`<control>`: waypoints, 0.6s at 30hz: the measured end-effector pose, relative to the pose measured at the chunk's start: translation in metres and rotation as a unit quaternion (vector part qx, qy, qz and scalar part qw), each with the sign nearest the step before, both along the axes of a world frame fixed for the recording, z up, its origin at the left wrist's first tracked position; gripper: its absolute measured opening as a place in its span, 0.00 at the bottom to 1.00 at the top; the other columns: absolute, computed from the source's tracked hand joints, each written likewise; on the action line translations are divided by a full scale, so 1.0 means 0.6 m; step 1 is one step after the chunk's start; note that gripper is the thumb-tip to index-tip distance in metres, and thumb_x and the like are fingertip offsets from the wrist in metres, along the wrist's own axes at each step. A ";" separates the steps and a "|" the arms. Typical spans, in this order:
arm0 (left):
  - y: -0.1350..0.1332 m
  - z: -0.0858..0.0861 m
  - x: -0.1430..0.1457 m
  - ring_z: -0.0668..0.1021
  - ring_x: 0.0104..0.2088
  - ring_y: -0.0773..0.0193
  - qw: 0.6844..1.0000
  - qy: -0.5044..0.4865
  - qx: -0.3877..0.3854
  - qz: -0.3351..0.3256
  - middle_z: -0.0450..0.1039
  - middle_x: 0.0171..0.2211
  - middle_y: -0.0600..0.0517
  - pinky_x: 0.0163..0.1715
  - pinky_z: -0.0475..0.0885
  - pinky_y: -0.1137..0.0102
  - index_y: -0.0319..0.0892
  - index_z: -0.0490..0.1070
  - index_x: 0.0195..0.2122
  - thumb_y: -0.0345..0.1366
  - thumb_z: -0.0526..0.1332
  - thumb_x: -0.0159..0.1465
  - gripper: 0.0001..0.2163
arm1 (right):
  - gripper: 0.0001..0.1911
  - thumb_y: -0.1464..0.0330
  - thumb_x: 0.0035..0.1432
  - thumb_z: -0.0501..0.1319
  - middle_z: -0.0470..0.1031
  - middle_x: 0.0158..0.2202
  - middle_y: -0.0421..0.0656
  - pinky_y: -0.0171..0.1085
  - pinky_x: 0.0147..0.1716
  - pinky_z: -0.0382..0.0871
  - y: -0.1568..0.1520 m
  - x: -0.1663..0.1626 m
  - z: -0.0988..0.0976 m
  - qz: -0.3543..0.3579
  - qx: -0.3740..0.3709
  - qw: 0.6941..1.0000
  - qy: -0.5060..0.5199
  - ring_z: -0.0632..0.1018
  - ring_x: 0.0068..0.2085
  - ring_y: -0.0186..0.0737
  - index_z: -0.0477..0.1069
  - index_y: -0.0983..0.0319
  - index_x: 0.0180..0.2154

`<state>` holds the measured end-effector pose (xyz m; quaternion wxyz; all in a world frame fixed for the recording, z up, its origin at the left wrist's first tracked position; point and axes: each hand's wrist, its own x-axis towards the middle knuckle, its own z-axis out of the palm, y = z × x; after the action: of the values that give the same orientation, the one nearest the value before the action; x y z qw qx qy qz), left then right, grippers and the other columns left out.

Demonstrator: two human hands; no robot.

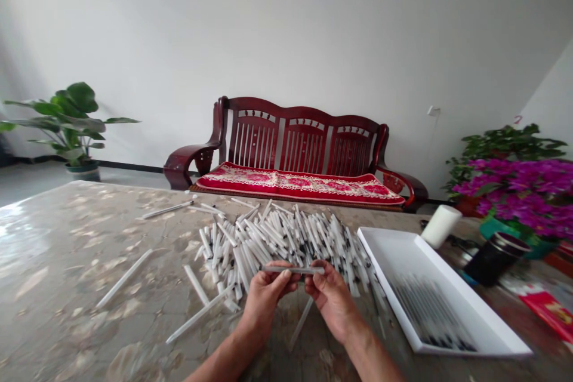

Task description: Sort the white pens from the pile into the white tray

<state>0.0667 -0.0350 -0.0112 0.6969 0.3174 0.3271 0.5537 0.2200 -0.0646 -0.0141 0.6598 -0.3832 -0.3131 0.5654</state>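
My left hand (265, 294) and my right hand (332, 296) are closed on a slim grey pen-like stick (298, 270). It lies almost level between them, one end in each hand's thumb and fingers. Just beyond the hands spreads a heap of white, tube-like sticks (257, 239), some with dark ends. To the right stands a shallow white box (474, 304). Inside it, slim grey sticks (430, 310) with black ends lie side by side in a row.
A few loose white tubes (124, 277) lie left on the patterned table (58, 286). Behind the box are a white roll (441, 225), a dark cup (496, 258) and purple flowers (528, 194). A red wooden bench (304, 143) stands beyond the table.
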 end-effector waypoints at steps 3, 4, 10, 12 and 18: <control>0.000 -0.005 0.001 0.81 0.28 0.60 0.999 0.027 0.006 -0.041 0.81 0.27 0.48 0.28 0.75 0.71 0.39 0.78 0.35 0.45 0.78 0.43 0.22 | 0.21 0.58 0.40 0.78 0.77 0.27 0.37 0.33 0.30 0.72 0.001 0.002 0.002 0.011 -0.005 1.000 0.016 0.77 0.28 0.34 0.77 0.60 0.35; 0.000 -0.007 0.002 0.80 0.28 0.59 0.997 0.043 0.019 -0.058 0.81 0.29 0.47 0.27 0.75 0.70 0.40 0.78 0.36 0.45 0.78 0.43 0.23 | 0.21 0.57 0.41 0.78 0.78 0.27 0.37 0.33 0.29 0.72 0.001 0.006 0.002 0.001 -0.005 1.000 0.023 0.77 0.28 0.35 0.77 0.60 0.35; -0.013 -0.022 -0.003 0.78 0.31 0.60 0.939 0.209 0.200 -0.186 0.80 0.33 0.47 0.30 0.70 0.71 0.41 0.80 0.37 0.51 0.73 0.51 0.20 | 0.21 0.54 0.45 0.75 0.81 0.37 0.40 0.31 0.26 0.69 0.010 0.050 0.009 -0.120 0.023 0.991 0.048 0.79 0.31 0.35 0.76 0.56 0.38; -0.019 -0.021 -0.008 0.78 0.36 0.58 0.889 0.282 0.290 -0.217 0.80 0.36 0.47 0.35 0.70 0.70 0.43 0.81 0.40 0.49 0.72 0.53 0.18 | 0.20 0.54 0.47 0.73 0.81 0.34 0.38 0.31 0.25 0.68 0.014 0.068 0.015 -0.155 0.040 0.987 0.031 0.77 0.29 0.33 0.77 0.56 0.39; -0.025 -0.012 -0.010 0.76 0.45 0.56 0.732 0.409 0.474 -0.268 0.81 0.42 0.51 0.47 0.67 0.67 0.49 0.80 0.38 0.30 0.69 0.54 0.11 | 0.26 0.49 0.45 0.73 0.75 0.26 0.36 0.30 0.21 0.65 0.014 0.101 0.050 -0.238 0.051 0.970 -0.022 0.72 0.24 0.31 0.78 0.58 0.41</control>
<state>0.0607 -0.0497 -0.0183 0.3741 0.8773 0.1768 0.2432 0.2806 -0.0562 0.0156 0.7872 -0.4245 -0.2557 0.3671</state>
